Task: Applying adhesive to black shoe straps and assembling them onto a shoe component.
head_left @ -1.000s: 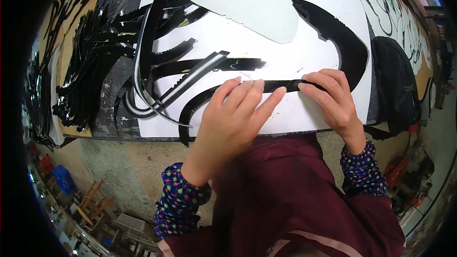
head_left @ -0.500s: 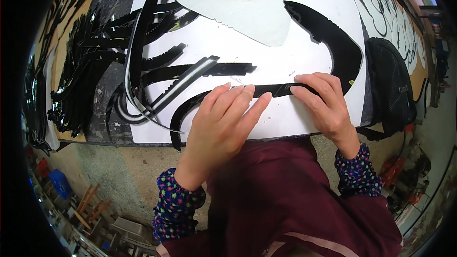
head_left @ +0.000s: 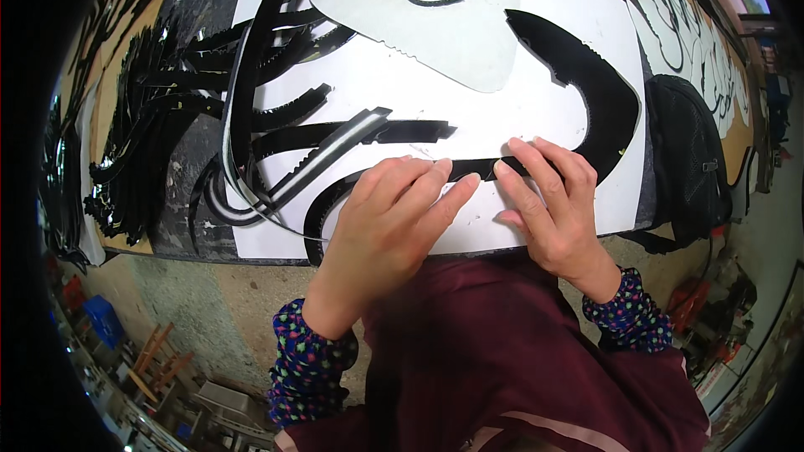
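The long black curved piece [head_left: 613,113] runs right under the fingertips of the left hand [head_left: 381,219] and the right hand [head_left: 559,216], fingers slightly spread along it, though I can't tell whether either pinches. Its broad end bends away past the right fingers; beyond the left fingertips lies a black strip [head_left: 414,130] and, farther off, a pale panel [head_left: 452,43].

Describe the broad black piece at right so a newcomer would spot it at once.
Start at the white sheet, then its right side, just past the right hand. The black piece there bends like a hook, its tip up and left. It is far broader than the black strips at the sheet's left.
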### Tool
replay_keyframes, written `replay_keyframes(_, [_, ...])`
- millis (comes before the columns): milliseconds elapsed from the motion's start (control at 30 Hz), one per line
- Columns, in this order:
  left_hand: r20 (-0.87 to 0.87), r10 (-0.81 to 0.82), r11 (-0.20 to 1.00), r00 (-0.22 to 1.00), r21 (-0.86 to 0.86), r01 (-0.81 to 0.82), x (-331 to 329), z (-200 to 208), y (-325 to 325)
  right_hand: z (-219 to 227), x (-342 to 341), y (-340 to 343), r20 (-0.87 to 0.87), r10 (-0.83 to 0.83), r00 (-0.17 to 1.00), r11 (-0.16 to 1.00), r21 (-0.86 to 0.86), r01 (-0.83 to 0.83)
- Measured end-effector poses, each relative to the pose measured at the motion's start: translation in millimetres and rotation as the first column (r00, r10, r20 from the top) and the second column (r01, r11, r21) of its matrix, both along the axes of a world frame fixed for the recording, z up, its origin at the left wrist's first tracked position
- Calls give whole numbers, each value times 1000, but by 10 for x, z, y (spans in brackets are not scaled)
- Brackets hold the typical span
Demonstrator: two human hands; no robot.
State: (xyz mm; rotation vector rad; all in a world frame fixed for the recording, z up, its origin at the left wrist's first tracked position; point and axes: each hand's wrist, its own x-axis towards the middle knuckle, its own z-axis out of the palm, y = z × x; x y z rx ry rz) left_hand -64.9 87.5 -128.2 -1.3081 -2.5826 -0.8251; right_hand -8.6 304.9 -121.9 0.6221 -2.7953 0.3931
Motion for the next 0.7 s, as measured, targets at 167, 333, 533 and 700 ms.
replay_keyframes(167, [4,15,1000,1000,4,-15,12,0,7,39,-34,24,10,29,1000,1000,-5,-29])
replay_keyframes(333, [-6,25,1000,1000,-7,-25,44,3,6,94,-22,94,160,-32,987,919,-383,92])
replay_keyframes(533, [17,37,999,999,24,-37,56,-7,22,23,-51,17,65,-88,994,962,-253,101])
replay_keyframes(700, [41,53,996,998,67,-55,1,-28,3,1,-128,19,21,-85,996,957,-278,87])
